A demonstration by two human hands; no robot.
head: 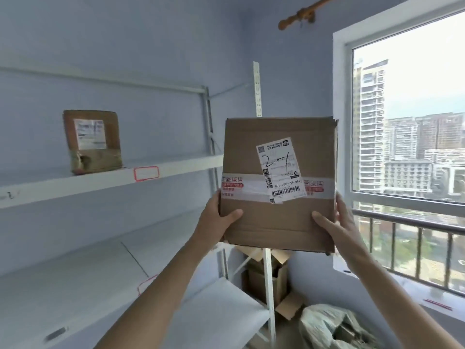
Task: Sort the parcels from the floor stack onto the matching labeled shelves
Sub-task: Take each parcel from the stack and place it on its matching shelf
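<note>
A flat brown cardboard parcel (pixel 289 222) is held up in front of me, its white label (pixel 279 170) hand-marked "2-1". My left hand (pixel 218 217) grips its lower left edge and my right hand (pixel 337 222) grips its lower right edge. To the left stands a white shelf unit (pixel 176 170). Its upper shelf carries a red-outlined label (pixel 146 173) and one brown taped parcel (pixel 93 142) standing upright. The shelf below (pixel 75 280) has another red-outlined label (pixel 146 283) on its front edge.
Open cardboard boxes (pixel 269 275) sit on the floor in the corner behind the shelf post. A crumpled plastic bag (pixel 334 326) lies at the bottom right. A window with a railing (pixel 407 222) fills the right side, above a white sill (pixel 427 298).
</note>
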